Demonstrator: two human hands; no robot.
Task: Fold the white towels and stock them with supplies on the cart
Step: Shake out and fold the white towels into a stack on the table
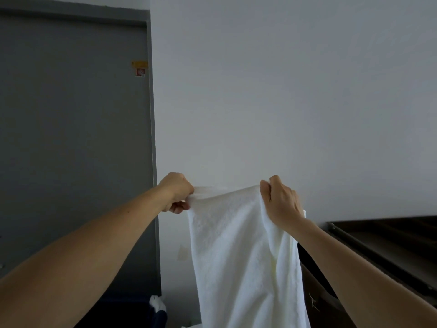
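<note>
A white towel [238,252] hangs in the air in front of a pale wall, its lower end running out of the bottom of the view. My left hand [176,192] grips its upper left corner with curled fingers. My right hand [280,201] grips the upper right corner, and the top edge sags slightly between the two hands. Both arms are stretched forward and up.
A grey door [71,138] with a small sticker fills the left side. A dark wooden unit with a rail [378,247] stands at the right. A dark blue bin edge with a bit of white cloth [157,304] shows at the bottom.
</note>
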